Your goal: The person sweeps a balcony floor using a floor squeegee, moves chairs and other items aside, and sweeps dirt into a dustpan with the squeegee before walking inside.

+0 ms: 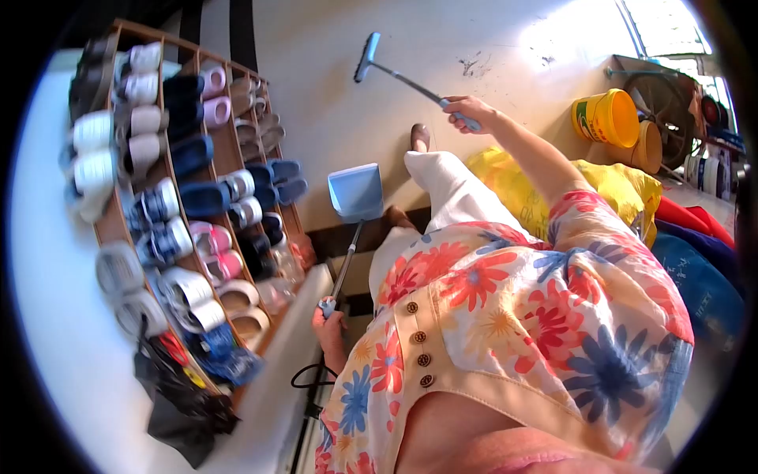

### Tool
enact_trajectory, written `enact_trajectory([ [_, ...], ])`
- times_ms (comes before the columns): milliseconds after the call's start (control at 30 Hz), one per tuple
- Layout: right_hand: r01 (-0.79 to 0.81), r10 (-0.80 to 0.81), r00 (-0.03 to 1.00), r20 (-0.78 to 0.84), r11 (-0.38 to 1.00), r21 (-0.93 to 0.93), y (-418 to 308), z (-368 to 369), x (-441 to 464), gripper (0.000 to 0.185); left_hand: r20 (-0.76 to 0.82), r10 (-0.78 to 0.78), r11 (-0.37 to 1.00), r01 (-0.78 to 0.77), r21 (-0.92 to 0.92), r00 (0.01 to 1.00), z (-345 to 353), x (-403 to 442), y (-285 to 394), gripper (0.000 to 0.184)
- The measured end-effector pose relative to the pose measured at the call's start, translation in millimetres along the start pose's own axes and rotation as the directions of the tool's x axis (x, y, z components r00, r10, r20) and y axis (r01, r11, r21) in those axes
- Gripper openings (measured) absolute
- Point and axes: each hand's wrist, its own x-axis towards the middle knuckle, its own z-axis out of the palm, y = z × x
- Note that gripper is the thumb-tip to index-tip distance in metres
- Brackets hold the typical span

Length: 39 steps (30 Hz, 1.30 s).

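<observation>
Flowered cloth fills the view nearest the camera: a shirt [505,324] with dark round buttons [420,337], and beyond it white trousers [454,186] and brown footwear [420,137] on a pale floor [316,103]. The right hand [471,117] reaches out ahead, its fingers closed round the blue grip of a long-handled brush [410,84]. The brush's head lies farther out and to the left; I cannot tell whether its bristles touch the floor. Dark marks [471,65] show on the floor just beyond that hand. Lower at the left side, the left hand [330,322] is wrapped round the handle of a blue dustpan [355,192], whose pan is beside the legs with its wide edge facing away from the body. Farther left, a wooden rack [224,142] holds rows of shoes [162,201] and slippers [189,156]. Yellow bags [505,178] lie to the right of the legs, with a yellow bucket [624,117] beyond them.
</observation>
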Motion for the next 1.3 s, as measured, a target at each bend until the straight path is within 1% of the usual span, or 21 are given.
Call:
enact_trajectory([
  [33, 0.012, -0.013, 1.0, 0.02, 0.999, 0.035, -9, -4, 9, 0.046, 0.038, 0.003, 0.998, -0.005, 0.066, 0.999, 5, 13, 23, 0.033],
  [67, 0.005, -0.005, 1.0, -0.013, 0.999, 0.052, -25, -6, 13, 0.047, 0.107, 0.089, 0.975, -0.109, 0.193, 0.99, 13, 28, 44, 0.036],
  [167, 0.01, -0.009, 0.998, -0.06, 1.0, 0.027, -62, -26, 26, 0.047, 0.154, 0.012, 0.971, -0.048, 0.236, 0.988, 41, 67, 110, 0.037],
  [200, -0.071, 0.072, 0.994, -0.08, 0.997, 0.022, -72, -37, 52, 0.047, 0.137, -0.021, 0.97, -0.013, 0.242, 0.99, 51, 87, 130, 0.035],
  [300, -0.107, 0.116, 0.988, -0.098, 0.99, 0.09, -62, -91, 40, 0.043, 0.178, -0.005, 0.975, -0.035, 0.218, 0.984, 82, 135, 178, 0.034],
  [400, -0.144, 0.158, 0.974, -0.165, 0.986, 0.089, -38, -146, 2, 0.05, 0.251, 0.027, 0.92, -0.122, 0.373, 0.968, 117, 179, 231, 0.032],
  [500, -0.177, 0.161, 0.951, -0.264, 0.984, -0.036, -51, -166, -25, 0.052, 0.325, 0.071, 0.845, -0.23, 0.482, 0.943, 157, 232, 276, 0.03],
  [567, -0.158, 0.126, 0.944, -0.305, 0.984, -0.085, -54, -185, -45, 0.052, 0.423, 0.11, 0.764, -0.349, 0.542, 0.899, 196, 254, 318, 0.031],
  [633, -0.139, 0.108, 0.942, -0.318, 0.987, -0.075, -52, -196, -68, 0.052, 0.484, 0.074, 0.725, -0.38, 0.575, 0.872, 232, 279, 353, 0.032],
  [700, -0.135, 0.119, 0.933, -0.339, 0.991, -0.024, -34, -213, -85, 0.048, 0.521, 0.077, 0.604, -0.455, 0.654, 0.85, 284, 298, 374, 0.031],
  [733, -0.112, 0.096, 0.921, -0.377, 0.993, -0.022, -34, -212, -96, 0.049, 0.598, 0.149, 0.539, -0.572, 0.618, 0.787, 307, 310, 386, 0.031],
  [800, -0.066, 0.077, 0.894, -0.442, 0.997, 0.039, -22, -215, -111, 0.054, 0.646, 0.11, 0.443, -0.619, 0.648, 0.755, 348, 334, 409, 0.031],
  [867, -0.102, 0.155, 0.83, -0.536, 0.987, 0.128, -23, -218, -115, 0.061, 0.684, 0.088, 0.369, -0.661, 0.653, 0.724, 392, 358, 429, 0.032],
  [900, -0.124, 0.188, 0.829, -0.526, 0.98, 0.155, -19, -273, -86, 0.063, 0.663, 0.062, 0.319, -0.644, 0.696, 0.746, 450, 361, 436, 0.031],
  [967, -0.149, 0.251, 0.781, -0.572, 0.964, 0.219, 2, -298, -80, 0.064, 0.708, 0.031, 0.223, -0.695, 0.683, 0.706, 504, 354, 456, 0.031],
  [1033, -0.147, 0.331, 0.696, -0.637, 0.934, 0.325, 15, -332, -69, 0.065, 0.718, -0.041, 0.237, -0.692, 0.682, 0.695, 554, 358, 463, 0.03],
  [1100, -0.201, 0.386, 0.649, -0.655, 0.918, 0.341, 5, -386, -54, 0.065, 0.731, -0.078, 0.248, -0.697, 0.672, 0.677, 607, 354, 481, 0.03],
  [1167, -0.225, 0.416, 0.655, -0.631, 0.904, 0.363, 0, -448, -10, 0.062, 0.718, -0.096, 0.238, -0.685, 0.689, 0.689, 655, 369, 493, 0.031],
  [1200, -0.205, 0.414, 0.578, -0.703, 0.908, 0.366, 13, -463, 9, 0.05, 0.72, -0.108, 0.228, -0.688, 0.689, 0.685, 677, 368, 499, 0.031],
  [1267, -0.323, 0.405, 0.562, -0.722, 0.91, 0.259, -3, -453, 25, 0.041, 0.726, -0.132, 0.197, -0.7, 0.686, 0.674, 706, 363, 509, 0.03],
  [1300, -0.35, 0.38, 0.653, -0.655, 0.919, 0.184, 30, -444, 40, 0.046, 0.732, -0.141, 0.183, -0.709, 0.681, 0.667, 716, 361, 514, 0.03],
])
